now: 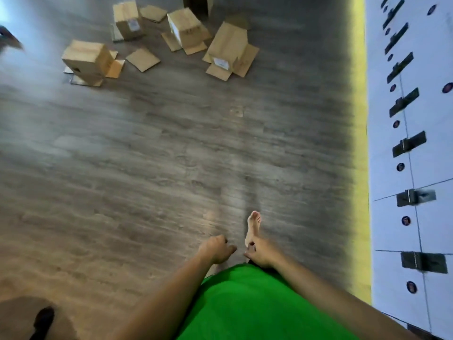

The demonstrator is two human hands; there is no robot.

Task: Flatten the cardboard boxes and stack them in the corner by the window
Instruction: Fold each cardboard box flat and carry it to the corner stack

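Several brown cardboard boxes lie scattered on the wood floor far ahead: one tipped at the left (87,61), one at the back (127,20), one with a white label in the middle (183,27), and a larger one with open flaps at the right (230,51). Loose flat cardboard pieces (143,59) lie among them. My left hand (215,249) and my right hand (257,251) hang close together in front of my green shirt, fingers loosely curled, holding nothing, far from the boxes.
A white locker wall (416,143) with dark hinges runs along the right, lit yellow at its base. My bare foot (252,227) is on the floor (147,155). A dark object (43,317) sits at the bottom left. Bright light falls at the top left.
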